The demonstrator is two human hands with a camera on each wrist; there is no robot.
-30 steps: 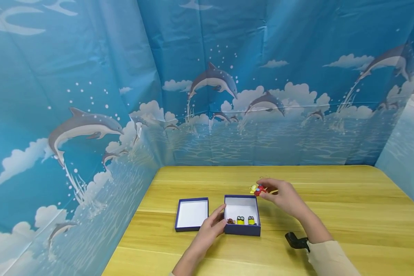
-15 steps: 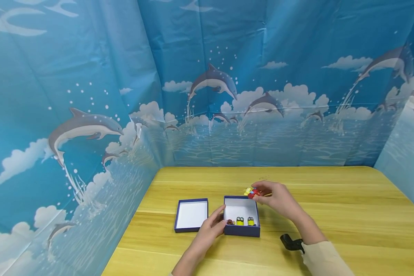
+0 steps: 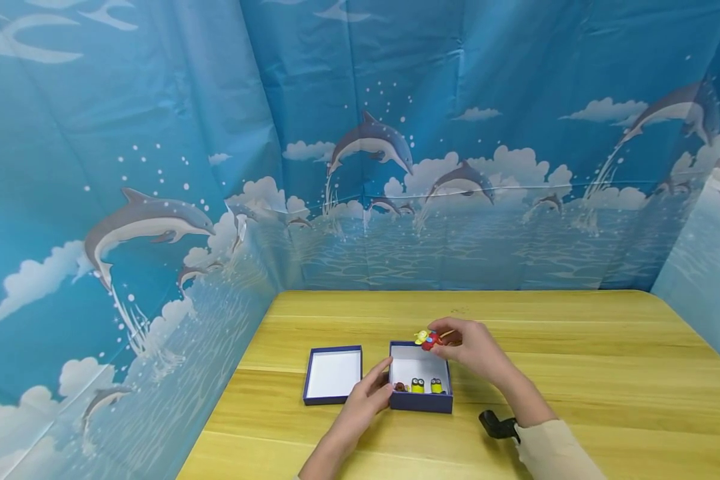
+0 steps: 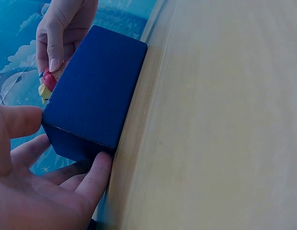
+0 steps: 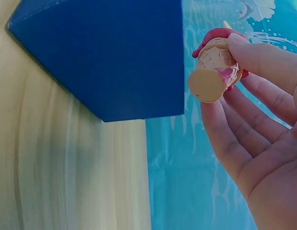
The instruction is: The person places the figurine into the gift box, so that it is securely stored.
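Observation:
My right hand (image 3: 477, 347) pinches a small toy ice-cream cone figurine (image 3: 430, 340) between thumb and fingers, over the back right of the open blue box (image 3: 423, 401). In the right wrist view the figurine (image 5: 216, 67) shows a waffle-cone base and red topping; the head view shows its yellow end pointing left. Inside the box, along the near side, stand two yellow toy figures with goggle eyes (image 3: 417, 385), beside a small brown piece (image 3: 400, 387). My left hand (image 3: 365, 407) rests its fingertips against the box's left side, its fingers (image 4: 96, 177) spread and not wrapped round it.
To the left lies the box's lid (image 3: 334, 375), white inside up, with a blue rim. All stands on a yellow wood-grain table (image 3: 606, 373). A black device (image 3: 498, 425) sits at my right wrist. A dolphin-print sheet (image 3: 360, 167) hangs behind.
My right hand has moved left with the ice-cream cone figurine, from beyond the box's right corner to over its back part. The left hand and the box have stayed put.

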